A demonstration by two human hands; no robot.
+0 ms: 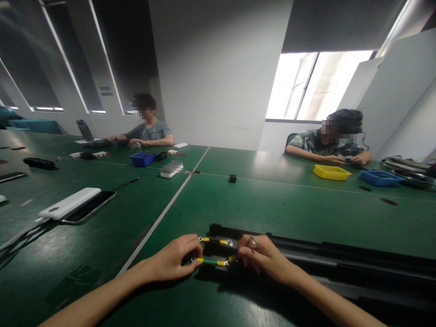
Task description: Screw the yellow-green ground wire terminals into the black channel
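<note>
My left hand (177, 256) is closed in a pinch on the left end of a short green wire (210, 261) with yellow-sleeved ring terminals. A second short wire (214, 240), dark with the same yellow sleeves, runs above it; its left ring is by my left fingertips and its right ring lies on a long black rail-like part (320, 254). My right hand (260, 254), wearing a ring, is closed over the left part of that black piece, close to the green wire's right ring. Something small and yellowish shows at its fingertips, mostly hidden.
A white power bank (70, 202) and a phone (90, 208) with cables lie at left. Farther back are a blue bin (142, 159), a small black block (232, 178), a yellow tray (332, 172) and a blue tray (380, 178). Two people sit across the green table (190, 204).
</note>
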